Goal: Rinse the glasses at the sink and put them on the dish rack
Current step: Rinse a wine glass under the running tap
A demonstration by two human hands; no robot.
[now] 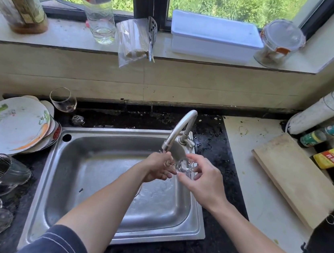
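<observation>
Head view: we are looking down at a steel sink [50,175] filling the middle of the frame, with both our arms reaching in from the bottom edge.
Glass [182,166]: we are holding it over the sink basin at the centre of the frame, just under the faucet [180,128] spout, with its round clear end facing us.
Left hand [156,168]: we are curling its fingers round the left end of the glass, right where the water is falling.
Right hand [204,182]: we are pinching the round end of the glass between thumb and fingertips, the other fingers loosely bent.
Water: it is running over our left hand and spreading on the basin floor below.
Stemmed glass [63,100]: it is standing upright on the dark counter at the upper left of the sink.
Tipped glasses [0,171]: they are lying clustered at the lower left of the frame.
Plates [12,124]: they are leaning in a stack at the left edge, above those glasses.
Cutting board [296,180]: it is lying on the counter at the right.
</observation>
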